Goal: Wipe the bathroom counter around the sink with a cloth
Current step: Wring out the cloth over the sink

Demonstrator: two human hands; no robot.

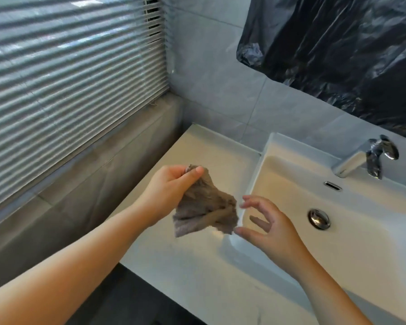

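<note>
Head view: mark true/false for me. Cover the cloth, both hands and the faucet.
1. The left hand pinches the cloth. True.
2. The cloth lies flat on the counter. False: it hangs crumpled above the counter.
3. The right hand is clenched in a fist. False: it is open, fingers spread beside the cloth's lower corner.
4. The faucet stands at the back rim of the sink. True.

Single head view, wide-angle, angled down, close above counter (pixel 185 266) and sink (pixel 291 174).
</note>
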